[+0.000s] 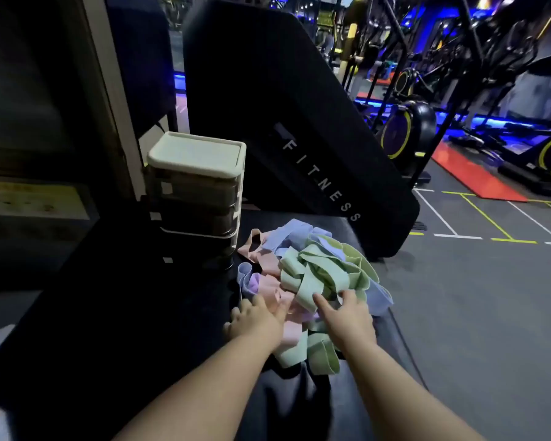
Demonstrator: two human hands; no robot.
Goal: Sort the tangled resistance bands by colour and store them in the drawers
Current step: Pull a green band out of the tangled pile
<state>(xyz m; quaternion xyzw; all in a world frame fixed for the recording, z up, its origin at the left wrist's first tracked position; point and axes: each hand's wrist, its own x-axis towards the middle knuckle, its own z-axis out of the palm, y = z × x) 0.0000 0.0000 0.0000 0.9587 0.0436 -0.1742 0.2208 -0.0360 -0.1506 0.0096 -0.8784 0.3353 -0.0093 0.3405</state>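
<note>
Item 1: the black padded backrest lettered FITNESS (268, 106) stands tilted at twelve o'clock, behind the black padded worktop (140, 313).

Item 2: the cream plastic drawer unit with smoky see-through drawers (198, 186) stands upright on the worktop at ten o'clock of the bands. All its drawers are shut.

Item 3: the tangled heap of flat elastic resistance bands (315, 268) lies on the worktop just beside the unit's base. Green bands (312, 275) are at centre and six o'clock, pink bands (268, 262) at nine o'clock and lilac-blue bands (287, 233) at twelve and three o'clock.

Item 4: the left hand (256, 323) rests on the pink bands at the heap's seven o'clock, fingers spread, grip released.

Item 5: the right hand (349, 316) touches the green bands at five o'clock. Its fingertips are sunk among them, so whether its grip has closed cannot be told.
</note>
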